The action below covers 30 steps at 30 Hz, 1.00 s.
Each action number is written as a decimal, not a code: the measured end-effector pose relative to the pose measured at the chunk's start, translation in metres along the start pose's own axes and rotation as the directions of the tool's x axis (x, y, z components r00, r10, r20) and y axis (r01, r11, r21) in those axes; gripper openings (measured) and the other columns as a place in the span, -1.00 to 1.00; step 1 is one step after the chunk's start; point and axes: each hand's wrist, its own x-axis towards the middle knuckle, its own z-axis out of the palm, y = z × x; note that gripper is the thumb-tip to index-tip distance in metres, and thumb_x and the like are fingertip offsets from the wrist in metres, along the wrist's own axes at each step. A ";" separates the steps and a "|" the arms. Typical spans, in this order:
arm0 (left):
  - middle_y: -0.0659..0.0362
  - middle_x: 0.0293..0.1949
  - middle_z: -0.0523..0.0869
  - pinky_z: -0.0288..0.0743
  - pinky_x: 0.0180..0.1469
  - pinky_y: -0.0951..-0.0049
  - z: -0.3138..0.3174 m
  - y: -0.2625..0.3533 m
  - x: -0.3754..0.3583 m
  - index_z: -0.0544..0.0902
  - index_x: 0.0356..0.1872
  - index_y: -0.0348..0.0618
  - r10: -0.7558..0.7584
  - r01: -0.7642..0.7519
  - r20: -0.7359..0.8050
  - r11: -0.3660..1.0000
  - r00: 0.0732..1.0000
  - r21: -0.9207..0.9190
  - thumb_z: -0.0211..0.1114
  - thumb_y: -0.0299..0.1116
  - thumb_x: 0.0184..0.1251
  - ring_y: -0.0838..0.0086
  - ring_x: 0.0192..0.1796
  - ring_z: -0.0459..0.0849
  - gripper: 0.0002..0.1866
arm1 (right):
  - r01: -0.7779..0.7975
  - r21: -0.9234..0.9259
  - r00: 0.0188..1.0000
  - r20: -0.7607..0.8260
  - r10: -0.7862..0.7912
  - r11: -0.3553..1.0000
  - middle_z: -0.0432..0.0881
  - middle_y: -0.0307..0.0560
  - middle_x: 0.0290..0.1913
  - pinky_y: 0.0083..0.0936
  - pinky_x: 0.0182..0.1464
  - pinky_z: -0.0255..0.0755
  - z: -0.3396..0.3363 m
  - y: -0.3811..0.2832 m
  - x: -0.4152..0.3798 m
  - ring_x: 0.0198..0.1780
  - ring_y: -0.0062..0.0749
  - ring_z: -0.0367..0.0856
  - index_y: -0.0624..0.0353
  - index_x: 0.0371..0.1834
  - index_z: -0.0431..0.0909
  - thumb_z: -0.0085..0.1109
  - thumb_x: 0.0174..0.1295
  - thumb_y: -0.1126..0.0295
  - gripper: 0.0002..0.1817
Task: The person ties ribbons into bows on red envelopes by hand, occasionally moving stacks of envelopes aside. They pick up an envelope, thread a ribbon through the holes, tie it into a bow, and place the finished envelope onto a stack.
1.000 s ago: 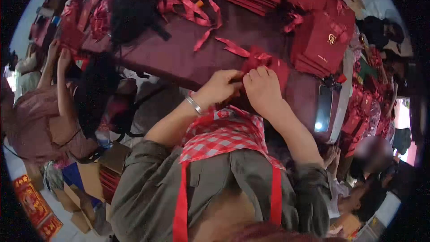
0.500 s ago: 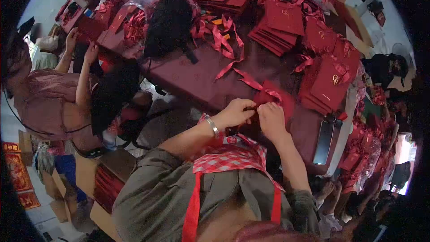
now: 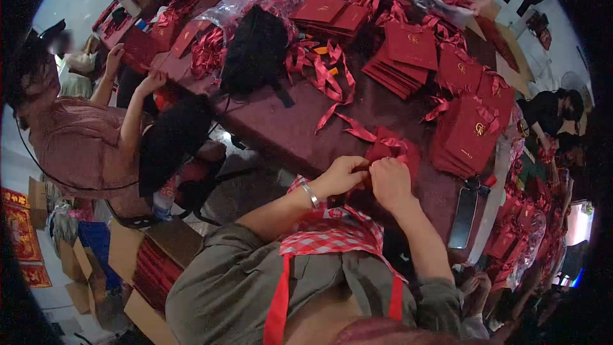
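Both hands are together just over the near edge of the table (image 3: 306,134). Left hand (image 3: 343,176): fingers bent and drawn in, thumb side toward the other hand; silver bracelet (image 3: 311,196) at its wrist. Right hand (image 3: 391,183): knuckles up, fingers curled under, its fingertips meeting those of the left. Both read as closed in a pinch; what lies between the fingertips is hidden. Red bag (image 3: 408,153): flat on the table, directly beyond the right hand, its near part covered by that hand. A red ribbon (image 3: 361,130) lies across it and trails off beyond the left hand. Farther out past the hands, loose ribbons (image 3: 345,89) lie in a tangle, with a black bag (image 3: 255,51) to their left. Right of the hands and farther out: a stack of red bags (image 3: 461,142), gold marking on the top one; nearer, a phone (image 3: 463,218) by the table's right side. Beyond the hands, another stack (image 3: 408,48), edges fanned. Well left of the hands, a seated co-worker (image 3: 89,137) has both hands at a red item (image 3: 139,50); its kind cannot be told. Below left of the hands, an open carton (image 3: 128,249) holds red items.
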 end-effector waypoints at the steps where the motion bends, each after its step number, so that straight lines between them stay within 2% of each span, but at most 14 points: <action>1: 0.04 -0.26 0.68 0.51 -0.14 0.45 0.000 -0.002 0.002 0.56 -0.06 -0.35 0.035 -0.035 0.007 0.999 0.999 -0.020 0.25 -0.47 0.17 0.45 -0.23 0.62 -0.69 | 0.001 -0.001 1.000 -0.002 -0.001 1.000 0.54 -0.04 -0.34 -0.15 -0.11 0.32 0.006 0.001 -0.003 -0.18 -0.11 0.50 0.18 -0.35 0.50 0.02 0.11 0.41 -0.88; 3: 0.09 -0.29 0.67 0.50 -0.22 0.48 0.001 -0.009 0.007 0.56 -0.06 -0.34 -0.031 0.032 0.018 0.993 0.999 -0.113 0.23 -0.47 0.21 0.49 -0.29 0.62 -0.72 | -0.089 0.230 0.983 -0.139 0.123 0.969 0.52 0.04 -0.36 -0.12 -0.15 0.33 0.016 0.002 -0.008 -0.21 0.00 0.49 0.21 -0.35 0.48 -0.02 0.17 0.40 -0.87; 6: 0.21 -0.41 0.63 0.44 -0.47 0.59 0.002 -0.012 0.006 0.55 -0.08 -0.30 -0.097 0.114 0.077 0.958 0.992 -0.263 0.18 -0.46 0.32 0.62 -0.46 0.58 -0.80 | -0.080 0.333 0.956 -0.241 0.167 0.940 0.51 0.11 -0.34 -0.08 -0.18 0.29 0.026 0.005 -0.014 -0.22 0.08 0.45 0.25 -0.33 0.47 -0.08 0.30 0.37 -0.81; 8: 0.20 -0.46 0.62 0.44 -0.50 0.59 0.004 -0.012 0.006 0.55 -0.12 -0.28 -0.051 0.055 0.025 0.974 0.998 -0.221 0.20 -0.44 0.30 0.61 -0.50 0.58 -0.82 | -0.079 0.393 0.969 -0.185 0.163 0.916 0.51 0.12 -0.33 -0.10 -0.17 0.29 0.025 0.011 -0.014 -0.22 0.08 0.44 0.27 -0.33 0.47 -0.09 0.31 0.36 -0.79; 9: 0.20 -0.45 0.63 0.44 -0.50 0.60 0.004 -0.019 0.008 0.55 -0.12 -0.27 0.019 -0.018 0.005 0.976 1.000 -0.219 0.20 -0.43 0.30 0.60 -0.50 0.59 -0.81 | -0.095 0.394 0.978 -0.135 0.160 0.914 0.51 0.12 -0.33 -0.12 -0.16 0.29 0.020 0.010 -0.013 -0.22 0.07 0.44 0.28 -0.35 0.46 -0.09 0.32 0.35 -0.78; 10: 0.19 -0.42 0.64 0.48 -0.47 0.57 0.000 -0.001 0.003 0.55 -0.11 -0.30 -0.146 0.152 0.046 0.970 0.988 -0.190 0.23 -0.43 0.28 0.61 -0.49 0.59 -0.79 | -0.074 0.406 0.976 -0.158 0.149 0.911 0.51 0.12 -0.33 -0.13 -0.17 0.30 0.021 0.010 -0.014 -0.23 0.07 0.45 0.28 -0.35 0.47 -0.09 0.32 0.35 -0.78; 13: 0.16 -0.37 0.65 0.51 -0.42 0.53 0.002 -0.008 0.005 0.55 -0.10 -0.32 -0.006 0.005 -0.043 1.000 0.999 -0.011 0.23 -0.42 0.27 0.57 -0.45 0.60 -0.77 | -0.034 0.376 0.966 -0.225 0.127 0.926 0.50 0.11 -0.35 -0.13 -0.19 0.30 0.025 0.007 -0.012 -0.24 0.05 0.45 0.28 -0.37 0.46 -0.09 0.32 0.34 -0.77; 15: 0.08 -0.34 0.66 0.53 -0.32 0.47 0.005 -0.021 0.012 0.55 -0.09 -0.34 -0.069 0.065 -0.040 0.994 0.997 -0.086 0.23 -0.45 0.25 0.50 -0.38 0.62 -0.76 | -0.073 0.231 0.982 -0.153 0.110 0.970 0.51 0.11 -0.36 -0.12 -0.19 0.32 0.018 0.004 -0.008 -0.24 0.05 0.46 0.28 -0.40 0.45 -0.08 0.30 0.34 -0.77; 17: -0.05 -0.38 0.67 0.53 -0.38 0.36 0.007 -0.041 0.021 0.59 -0.18 -0.33 0.330 -0.314 -0.080 0.935 0.940 0.167 0.25 -0.46 0.12 0.34 -0.45 0.69 -0.76 | -0.059 0.222 0.987 -0.132 0.090 0.973 0.50 0.11 -0.36 -0.11 -0.19 0.33 0.016 0.007 -0.006 -0.25 0.05 0.46 0.27 -0.42 0.44 -0.08 0.29 0.35 -0.78; 18: -0.13 -0.37 0.64 0.52 -0.34 0.30 0.007 -0.039 0.020 0.59 -0.21 -0.34 0.426 -0.394 -0.112 0.890 0.898 0.232 0.26 -0.46 0.08 0.28 -0.43 0.70 -0.76 | -0.059 0.207 0.990 -0.117 0.084 0.977 0.50 0.11 -0.37 -0.10 -0.18 0.34 0.015 0.007 -0.005 -0.26 0.05 0.47 0.27 -0.43 0.43 -0.07 0.29 0.36 -0.79; 21: -0.09 -0.39 0.66 0.54 -0.34 0.31 0.006 -0.030 0.017 0.59 -0.20 -0.35 0.212 -0.204 -0.057 0.971 0.976 0.127 0.26 -0.47 0.10 0.29 -0.44 0.69 -0.76 | -0.055 0.163 0.989 -0.124 0.076 0.985 0.50 0.11 -0.39 -0.10 -0.20 0.36 0.013 0.006 -0.007 -0.28 0.06 0.47 0.24 -0.46 0.42 -0.07 0.28 0.38 -0.80; 25: -0.04 -0.41 0.67 0.55 -0.36 0.34 0.004 -0.021 0.015 0.58 -0.23 -0.38 0.185 -0.177 -0.078 0.980 0.980 0.095 0.24 -0.49 0.12 0.33 -0.44 0.70 -0.79 | 0.000 0.029 0.982 -0.191 0.006 1.000 0.46 0.07 -0.41 -0.15 -0.23 0.39 0.012 0.000 -0.002 -0.29 0.05 0.46 0.21 -0.46 0.40 -0.04 0.22 0.43 -0.87; 27: -0.09 -0.28 0.66 0.51 -0.15 0.33 -0.001 -0.017 0.015 0.57 -0.12 -0.33 -0.001 -0.001 0.033 0.997 0.999 0.075 0.26 -0.41 0.18 0.26 -0.21 0.66 -0.73 | 0.029 -0.018 0.985 -0.167 -0.031 0.999 0.45 0.04 -0.41 -0.17 -0.23 0.40 0.012 0.002 -0.001 -0.28 0.02 0.46 0.19 -0.45 0.39 -0.02 0.17 0.44 -0.91; 30: -0.14 -0.28 0.65 0.50 -0.17 0.27 0.004 -0.021 0.015 0.57 -0.15 -0.34 0.046 -0.039 -0.045 0.989 0.998 0.143 0.29 -0.39 0.14 0.12 -0.22 0.65 -0.72 | 0.023 -0.111 0.995 -0.091 -0.033 0.994 0.47 0.04 -0.39 -0.17 -0.21 0.40 0.004 -0.005 0.004 -0.25 -0.01 0.46 0.20 -0.44 0.40 -0.03 0.19 0.45 -0.91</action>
